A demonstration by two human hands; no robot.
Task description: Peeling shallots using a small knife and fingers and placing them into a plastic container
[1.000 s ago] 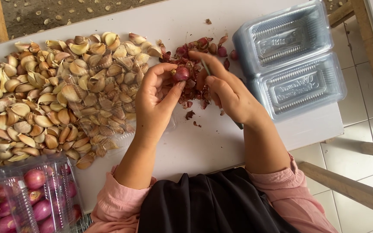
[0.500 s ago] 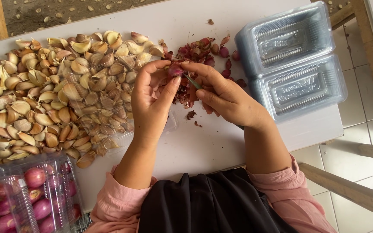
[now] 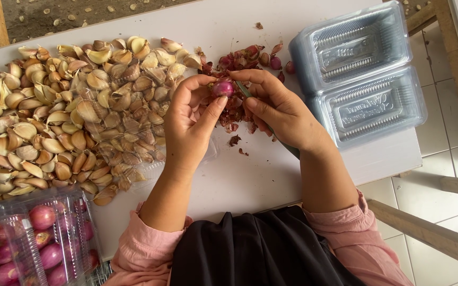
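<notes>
Head view: small reddish-purple shallot (image 3: 222, 88) pinched in left hand (image 3: 189, 127); right hand (image 3: 282, 108) grips knife.

i see the garlic pile (image 3: 64, 111) on the table (image 3: 250, 175) left of my hands, the shallot peels (image 3: 242, 58) just beyond them, empty trays (image 3: 359, 71) right, and the shallot box (image 3: 33, 241) near-left.

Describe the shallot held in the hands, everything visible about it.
The shallot is small, round and reddish-purple with a glossy, partly peeled surface. The left hand pinches it between thumb and fingertips; the right hand touches it from the other side with a slim knife. It is held above a heap of reddish peels on the white table.
</notes>
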